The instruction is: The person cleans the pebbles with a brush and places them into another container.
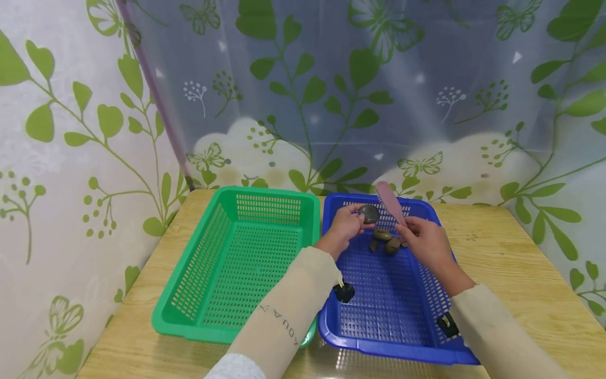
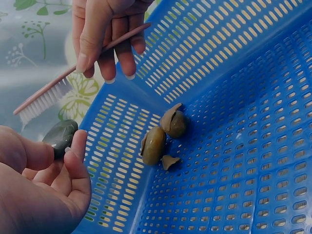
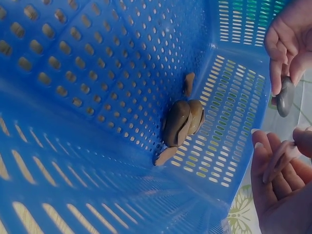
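Over the far part of the blue basket (image 1: 393, 347), my left hand (image 1: 344, 227) pinches a smooth dark grey stone (image 1: 370, 213) between thumb and fingers. To its right, my right hand (image 1: 428, 245) grips the handle of a pink brush (image 1: 390, 201). White bristles (image 2: 46, 100) show along the brush's far part in the left wrist view, apart from the stone. Below the hands, two brownish stones (image 2: 154, 145) lie against the basket's far end wall with brown clay-like pieces (image 2: 169, 162) on and beside them.
A green slatted basket (image 1: 161, 316) stands to the left of the blue one. Both sit on a wooden table (image 1: 502, 263). Behind them hangs a leaf-patterned curtain (image 1: 312, 121). Black wrist devices (image 1: 344, 292) show near both forearms.
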`<state>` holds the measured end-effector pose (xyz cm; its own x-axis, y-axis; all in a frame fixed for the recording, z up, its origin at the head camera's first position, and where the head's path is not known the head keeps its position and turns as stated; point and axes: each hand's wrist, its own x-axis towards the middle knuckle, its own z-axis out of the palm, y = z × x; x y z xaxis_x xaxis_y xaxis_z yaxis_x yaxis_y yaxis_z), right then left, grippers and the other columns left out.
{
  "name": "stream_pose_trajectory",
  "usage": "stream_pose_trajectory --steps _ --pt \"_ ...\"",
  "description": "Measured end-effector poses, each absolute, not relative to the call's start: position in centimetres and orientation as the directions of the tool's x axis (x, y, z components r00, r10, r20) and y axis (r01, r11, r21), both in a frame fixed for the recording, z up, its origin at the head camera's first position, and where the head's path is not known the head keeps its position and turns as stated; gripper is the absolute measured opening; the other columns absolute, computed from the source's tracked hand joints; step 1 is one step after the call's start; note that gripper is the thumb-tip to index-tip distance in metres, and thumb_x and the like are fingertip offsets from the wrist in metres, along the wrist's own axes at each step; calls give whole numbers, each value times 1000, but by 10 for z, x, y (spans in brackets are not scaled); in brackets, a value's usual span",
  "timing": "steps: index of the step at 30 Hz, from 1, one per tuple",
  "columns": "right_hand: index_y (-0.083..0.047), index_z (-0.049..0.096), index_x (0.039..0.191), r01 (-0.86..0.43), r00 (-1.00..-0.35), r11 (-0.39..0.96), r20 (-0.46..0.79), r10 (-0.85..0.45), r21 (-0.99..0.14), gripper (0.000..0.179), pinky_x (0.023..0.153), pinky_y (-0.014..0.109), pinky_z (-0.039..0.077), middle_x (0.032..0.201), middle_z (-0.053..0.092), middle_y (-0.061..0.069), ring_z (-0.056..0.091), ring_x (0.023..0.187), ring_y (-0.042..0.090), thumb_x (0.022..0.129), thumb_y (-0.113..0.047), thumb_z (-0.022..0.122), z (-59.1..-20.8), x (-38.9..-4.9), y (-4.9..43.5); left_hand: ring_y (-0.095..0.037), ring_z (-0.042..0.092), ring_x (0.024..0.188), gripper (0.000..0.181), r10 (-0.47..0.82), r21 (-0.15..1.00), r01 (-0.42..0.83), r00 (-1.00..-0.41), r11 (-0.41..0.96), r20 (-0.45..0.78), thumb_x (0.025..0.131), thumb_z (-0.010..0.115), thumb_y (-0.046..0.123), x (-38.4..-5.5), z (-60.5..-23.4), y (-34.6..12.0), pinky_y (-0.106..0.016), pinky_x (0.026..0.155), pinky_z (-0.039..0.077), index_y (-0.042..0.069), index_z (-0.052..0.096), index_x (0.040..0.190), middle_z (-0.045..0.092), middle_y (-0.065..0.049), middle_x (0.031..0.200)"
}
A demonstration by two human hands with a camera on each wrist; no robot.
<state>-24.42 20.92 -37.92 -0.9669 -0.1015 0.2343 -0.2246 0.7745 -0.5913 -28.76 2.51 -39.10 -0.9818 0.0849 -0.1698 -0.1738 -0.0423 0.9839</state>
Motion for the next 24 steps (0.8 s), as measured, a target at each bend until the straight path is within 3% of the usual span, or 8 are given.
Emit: stream_pose_trajectory --steps 4,8,16,19,24 --pt "9 54 131 -242 -963 776 244 -117 -582 48 73 48 55 113 66 26 70 90 35 100 -28 56 -378 -244 208 -21 71 89 34 68 984 -170 -984 -53 -166 100 49 1 -286 -389 23 -18 57 45 6 59 132 69 -16 112" --pt "9 56 129 -253 -960 775 246 -130 -578 45 77 51 54 112 67 25 70 88 34 100 -27 55 -376 -243 208 -23 71 90 32 12 990 -90 -996 -109 -89 99 50 2 -290 -389 24 -26 65 49 4 58 130 69 -17 113" --pt "4 63 115 -269 -958 777 245 -151 -569 35 66 39 50 99 72 18 67 81 28 100 -27 56 -370 -244 208 -31 69 98 32 -107 979 34 -994 -203 13 101 47 1 -295 -383 24 -35 95 50 -3 53 132 63 -23 123" --pt "5 63 114 -274 -959 784 225 -175 -558 34 61 33 44 91 72 15 62 72 23 100 -26 55 -369 -243 207 -32 69 98 31 -130 975 27 -992 -220 -2 100 47 0 -294 -379 18 -33 91 52 -5 53 130 61 -24 125" --pt "6 58 112 -260 -966 772 151 -212 -580 31 58 32 42 88 69 17 57 66 19 102 -22 52 -364 -241 206 -25 71 92 31 -127 976 -16 -991 -218 -45 100 50 4 -293 -362 4 -19 65 49 -2 56 130 65 -20 120"
